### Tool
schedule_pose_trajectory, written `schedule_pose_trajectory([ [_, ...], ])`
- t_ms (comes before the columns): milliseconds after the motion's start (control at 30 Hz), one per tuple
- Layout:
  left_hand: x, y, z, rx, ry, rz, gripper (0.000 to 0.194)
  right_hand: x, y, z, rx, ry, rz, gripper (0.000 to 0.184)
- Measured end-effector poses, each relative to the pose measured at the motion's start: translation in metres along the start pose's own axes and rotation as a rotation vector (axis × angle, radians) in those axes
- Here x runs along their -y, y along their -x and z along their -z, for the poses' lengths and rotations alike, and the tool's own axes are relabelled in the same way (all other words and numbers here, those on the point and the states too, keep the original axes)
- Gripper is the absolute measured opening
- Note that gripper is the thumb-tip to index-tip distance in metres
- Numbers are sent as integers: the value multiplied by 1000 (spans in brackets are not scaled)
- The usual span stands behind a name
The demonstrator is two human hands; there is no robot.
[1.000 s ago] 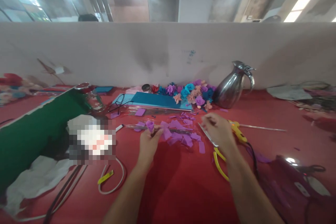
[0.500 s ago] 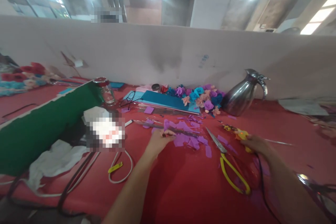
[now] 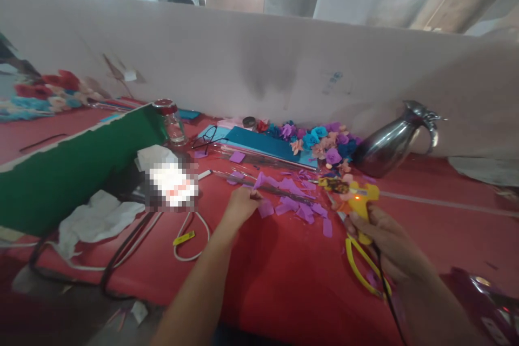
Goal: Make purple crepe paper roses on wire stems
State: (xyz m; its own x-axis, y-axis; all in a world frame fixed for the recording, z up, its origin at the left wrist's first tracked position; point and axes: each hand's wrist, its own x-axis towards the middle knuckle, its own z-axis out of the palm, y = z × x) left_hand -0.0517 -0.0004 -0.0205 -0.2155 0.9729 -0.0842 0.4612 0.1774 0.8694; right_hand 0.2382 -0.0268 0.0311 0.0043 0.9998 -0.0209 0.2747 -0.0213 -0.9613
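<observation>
My right hand (image 3: 379,232) grips a yellow hot glue gun (image 3: 360,208) with a small orange light on it. Its dark-stained nozzle points left, and a long clear glue stick (image 3: 438,203) juts from the back. My left hand (image 3: 245,203) rests near the table's middle with its fingers pinched; what they hold, if anything, I cannot make out. Purple paper pieces (image 3: 290,205) lie scattered beside those fingertips, over thin dark stems (image 3: 284,192). Below the glue gun lie yellow-handled scissors (image 3: 360,267), their blades partly hidden by the gun and my right hand.
Paper flowers (image 3: 320,143) and blue sheets (image 3: 263,143) lie at the back, near a metal jug (image 3: 389,143). A glass jar (image 3: 174,127) stands beside a green panel (image 3: 89,173). Cables (image 3: 121,254) and crumpled white paper (image 3: 95,221) occupy the left side.
My right hand has lifted the glue gun off the table and brought it left, over the scissors. My left hand has shifted slightly left beside the purple pieces. The head view has tilted down.
</observation>
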Motion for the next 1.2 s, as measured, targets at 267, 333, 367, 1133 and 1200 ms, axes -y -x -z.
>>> schedule_pose_trajectory([
  [267,1,-2,-2,9,-110,28,8,-17,23,-60,243,325,117,37],
  [333,1,-3,-3,-1,-133,16,8,-15,25,-67,262,406,177,33],
  [367,1,-3,-3,-7,-147,10,7,-14,25,-69,273,427,192,32],
  [1133,4,-1,-4,25,-271,2,16,-27,15,-80,333,481,128,34],
  [1200,1,-1,-3,67,-300,33,16,-25,14,-78,316,497,118,35],
])
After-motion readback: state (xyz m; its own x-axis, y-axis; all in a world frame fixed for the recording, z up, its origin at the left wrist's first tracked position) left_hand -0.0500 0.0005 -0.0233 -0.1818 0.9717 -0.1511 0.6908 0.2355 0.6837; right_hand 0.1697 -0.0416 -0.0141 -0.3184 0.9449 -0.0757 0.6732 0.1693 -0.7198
